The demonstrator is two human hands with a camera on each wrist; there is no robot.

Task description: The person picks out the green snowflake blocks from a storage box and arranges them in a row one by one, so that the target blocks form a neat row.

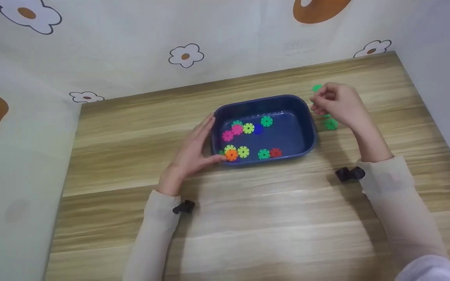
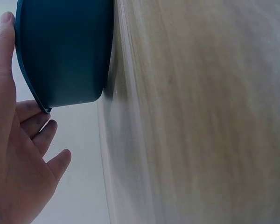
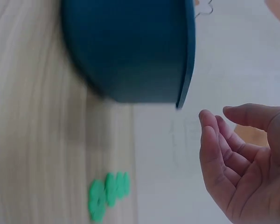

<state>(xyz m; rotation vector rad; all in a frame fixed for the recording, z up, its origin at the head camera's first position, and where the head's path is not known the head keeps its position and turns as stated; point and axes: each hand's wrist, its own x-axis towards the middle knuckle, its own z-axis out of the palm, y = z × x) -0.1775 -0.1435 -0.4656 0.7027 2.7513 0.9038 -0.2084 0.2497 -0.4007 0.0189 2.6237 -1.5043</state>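
Note:
A dark blue plastic basin (image 1: 264,159) stands on the table with several notched snowflake building discs lying in it. My left hand (image 1: 191,150) rests at its left end, the fairly straight fingers along the left side and the thumb at the near left corner; the left wrist view shows fingertips against the rim. My right hand (image 1: 340,103) is raised just right of the basin, partly over some green discs (image 1: 331,124) on the table. Nothing shows between its curved fingers and the thumb, which stand apart in the right wrist view (image 3: 245,163).
An orange disc (image 1: 231,155) lies over others in the basin's near left corner, with pink discs (image 1: 228,135) behind it. The wooden table (image 1: 131,164) meets a flower-patterned wall covering (image 1: 131,47) at the back. Another pale wall (image 1: 440,86) rises on the right.

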